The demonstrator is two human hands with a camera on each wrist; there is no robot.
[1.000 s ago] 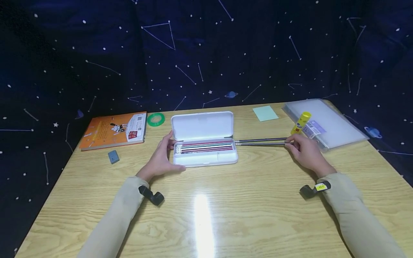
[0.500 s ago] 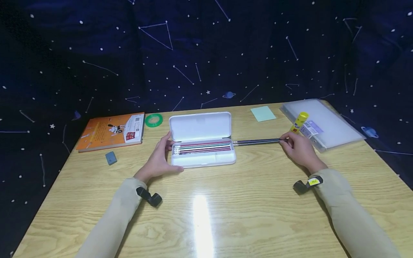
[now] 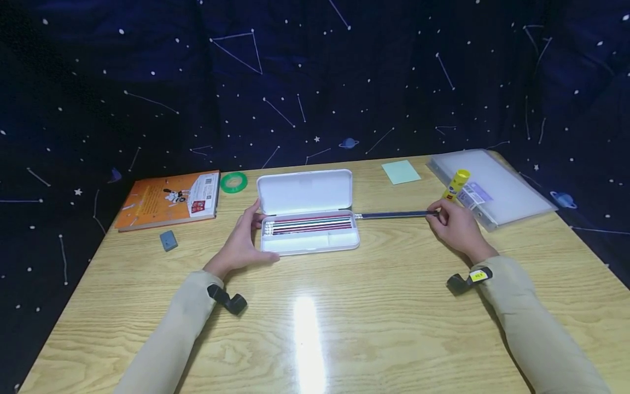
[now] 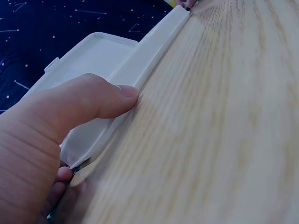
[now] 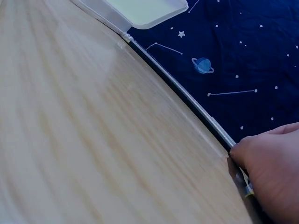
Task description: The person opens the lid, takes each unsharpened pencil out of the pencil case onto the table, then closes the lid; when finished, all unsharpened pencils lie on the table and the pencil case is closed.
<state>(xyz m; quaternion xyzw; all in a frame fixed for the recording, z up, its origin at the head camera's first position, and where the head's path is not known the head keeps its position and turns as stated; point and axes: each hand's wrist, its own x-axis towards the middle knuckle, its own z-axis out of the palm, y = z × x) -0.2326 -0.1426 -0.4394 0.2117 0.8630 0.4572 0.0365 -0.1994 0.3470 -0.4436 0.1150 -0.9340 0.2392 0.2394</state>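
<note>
A white pencil case (image 3: pixel 310 247) lies with its lid (image 3: pixel 305 192) raised, several striped pencils (image 3: pixel 312 224) side by side in its rear compartment. My left hand (image 3: pixel 240 245) grips the case's left end, thumb along the front wall and fingers round the far side. In the left wrist view the thumb (image 4: pixel 107 100) presses the white wall; a thin dark thing shows by the lower fingertips. At the right, my right hand (image 3: pixel 458 227) pinches dark pencils (image 3: pixel 394 215) together near their far right ends. Their silvery eraser ends reach the case's right wall.
Behind the right hand a yellow glue stick (image 3: pixel 456 183) stands by a clear plastic folder (image 3: pixel 497 183). A pale green sticky note (image 3: pixel 401 172) lies at the back. On the left are an orange book (image 3: pixel 157 202), a green tape roll (image 3: pixel 233 182) and a blue-grey eraser (image 3: pixel 168 241).
The right hand has moved slightly left, and the dark pencils, apart before, now lie together with their ends nearer the case. The left hand stays on the case.
</note>
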